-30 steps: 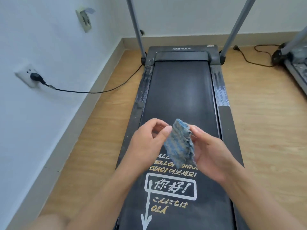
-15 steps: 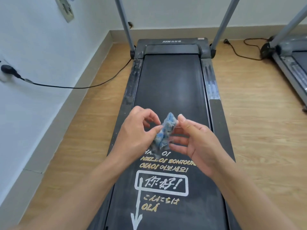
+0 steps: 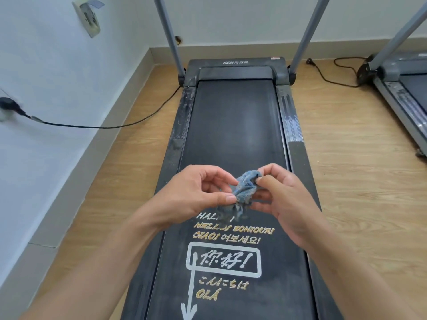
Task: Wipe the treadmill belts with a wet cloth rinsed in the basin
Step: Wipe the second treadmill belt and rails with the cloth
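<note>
Wood-look floor (image 3: 346,162), pale wall on the left, and a black treadmill belt (image 3: 233,125) running straight ahead between two grey uprights.

Both hands are over the middle of the belt with a small blue cloth (image 3: 245,189) bunched up between them; it looks lifted off the belt rather than lying on it. Left hand (image 3: 194,195) pinches the lower part between thumb and fingertips. Right hand (image 3: 285,199) pinches the scrunched top end with thumb and forefinger, its other fingers curled underneath. A frayed tail hangs down over the gold greetings (image 3: 233,232) printed on the belt. A black power cord (image 3: 104,127) sags along the left wall, and a second treadmill (image 3: 406,98) sits off to the right.
</note>
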The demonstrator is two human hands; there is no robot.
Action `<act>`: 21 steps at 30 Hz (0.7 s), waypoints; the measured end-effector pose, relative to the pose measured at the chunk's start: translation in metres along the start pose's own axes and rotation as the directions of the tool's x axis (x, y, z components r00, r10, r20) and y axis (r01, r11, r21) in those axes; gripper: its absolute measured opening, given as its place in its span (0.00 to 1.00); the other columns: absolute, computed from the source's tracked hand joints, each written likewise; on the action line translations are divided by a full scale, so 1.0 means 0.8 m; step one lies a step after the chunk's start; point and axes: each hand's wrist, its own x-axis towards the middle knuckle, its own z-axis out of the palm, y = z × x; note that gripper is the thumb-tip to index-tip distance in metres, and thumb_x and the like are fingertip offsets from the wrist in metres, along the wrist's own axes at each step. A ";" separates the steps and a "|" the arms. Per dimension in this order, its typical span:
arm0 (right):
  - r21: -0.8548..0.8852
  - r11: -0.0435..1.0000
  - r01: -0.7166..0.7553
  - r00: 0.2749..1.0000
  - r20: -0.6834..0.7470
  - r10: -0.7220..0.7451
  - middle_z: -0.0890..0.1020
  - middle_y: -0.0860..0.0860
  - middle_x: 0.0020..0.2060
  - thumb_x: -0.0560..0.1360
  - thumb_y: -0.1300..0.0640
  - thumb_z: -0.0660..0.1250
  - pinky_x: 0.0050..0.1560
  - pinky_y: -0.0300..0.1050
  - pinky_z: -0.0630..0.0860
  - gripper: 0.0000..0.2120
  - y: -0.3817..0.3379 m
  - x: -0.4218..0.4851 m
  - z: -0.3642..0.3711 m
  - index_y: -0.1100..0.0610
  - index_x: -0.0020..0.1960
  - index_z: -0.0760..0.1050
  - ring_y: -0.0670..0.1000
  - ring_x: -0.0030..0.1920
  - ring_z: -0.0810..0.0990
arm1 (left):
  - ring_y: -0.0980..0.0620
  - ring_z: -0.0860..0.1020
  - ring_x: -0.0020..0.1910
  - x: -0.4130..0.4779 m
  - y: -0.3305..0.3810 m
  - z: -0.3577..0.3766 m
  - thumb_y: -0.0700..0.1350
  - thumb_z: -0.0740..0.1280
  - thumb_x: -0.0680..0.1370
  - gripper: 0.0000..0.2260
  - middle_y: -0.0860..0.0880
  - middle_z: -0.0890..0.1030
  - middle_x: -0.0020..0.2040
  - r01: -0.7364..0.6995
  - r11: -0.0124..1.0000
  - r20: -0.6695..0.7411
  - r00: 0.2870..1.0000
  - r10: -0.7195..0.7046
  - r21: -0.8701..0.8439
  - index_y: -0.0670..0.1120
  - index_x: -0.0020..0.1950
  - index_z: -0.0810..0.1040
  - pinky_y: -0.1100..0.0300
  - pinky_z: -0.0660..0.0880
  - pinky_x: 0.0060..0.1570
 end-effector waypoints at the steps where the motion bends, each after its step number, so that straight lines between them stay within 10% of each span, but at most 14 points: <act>1: -0.024 1.000 0.002 1.000 -0.006 -0.003 0.87 0.58 0.47 0.83 0.67 0.59 0.45 0.50 0.83 0.07 0.001 0.000 0.000 0.58 0.49 0.71 0.55 0.45 0.87 | 0.52 0.82 0.45 0.000 0.000 -0.003 0.41 0.78 0.77 0.09 0.42 0.86 0.49 0.006 1.000 0.015 1.000 -0.007 0.027 0.47 0.57 0.87 0.55 0.80 0.54; 11: -0.318 0.946 0.063 0.994 -0.065 -0.088 0.85 0.51 0.38 0.80 0.67 0.62 0.44 0.48 0.72 0.09 0.005 0.002 -0.016 0.57 0.47 0.79 0.48 0.38 0.78 | 0.57 0.75 0.38 -0.005 -0.003 -0.025 0.45 0.70 0.84 0.06 0.59 0.80 0.36 0.099 0.951 -0.092 0.993 -0.075 0.294 0.52 0.50 0.86 0.59 0.72 0.45; 15: -0.290 0.957 0.007 0.997 -0.076 -0.030 0.85 0.49 0.40 0.82 0.63 0.61 0.37 0.43 0.72 0.12 0.002 -0.001 -0.019 0.54 0.50 0.82 0.47 0.38 0.80 | 0.47 0.73 0.44 -0.004 0.008 -0.017 0.52 0.63 0.77 0.09 0.44 0.81 0.44 0.144 0.983 -0.197 0.973 -0.121 0.111 0.50 0.45 0.81 0.50 0.69 0.51; 21: -0.035 0.996 -0.081 0.995 -0.056 0.079 0.87 0.56 0.50 0.84 0.59 0.63 0.43 0.52 0.80 0.09 0.000 -0.003 -0.020 0.55 0.57 0.82 0.54 0.45 0.84 | 0.54 0.77 0.37 0.001 0.016 0.001 0.39 0.62 0.86 0.06 0.48 0.80 0.41 0.111 0.942 -0.236 0.953 -0.191 -0.316 0.46 0.51 0.77 0.59 0.75 0.36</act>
